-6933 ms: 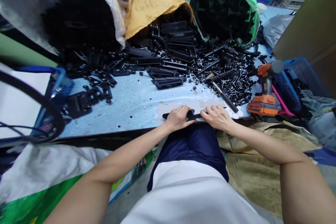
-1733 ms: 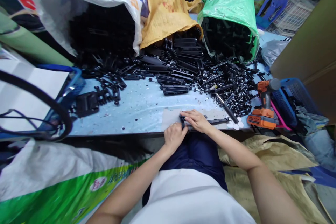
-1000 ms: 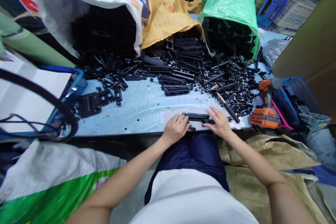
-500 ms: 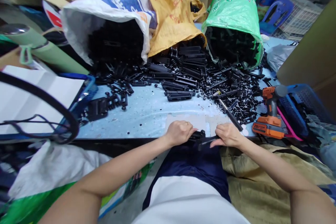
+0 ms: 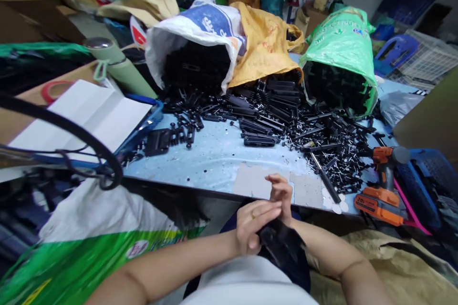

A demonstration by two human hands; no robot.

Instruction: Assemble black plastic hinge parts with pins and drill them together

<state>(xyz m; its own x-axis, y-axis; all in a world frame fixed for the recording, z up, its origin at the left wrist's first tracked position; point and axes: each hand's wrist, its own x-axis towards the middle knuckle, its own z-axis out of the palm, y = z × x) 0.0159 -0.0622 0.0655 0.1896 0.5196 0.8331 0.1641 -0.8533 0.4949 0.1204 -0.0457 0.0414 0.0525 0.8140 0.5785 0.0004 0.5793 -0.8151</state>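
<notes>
Sacks and bundles crowd the background behind a blue table, whose far side carries a white-and-blue sack, a yellow sack and a green sack, mouths open toward the person. Dark parts and metal pins spread before them, with a metal-and-black rod at the heap's near side. An orange drill stands by the near right corner; at the left, a black cable crosses in front of white paper. Beyond the near edge, above the lap, the left hand has its fingers bent over a blurred black piece. The right hand, fingers raised and half curled, meets its fingertips; whether it grips the piece too, I cannot tell.
</notes>
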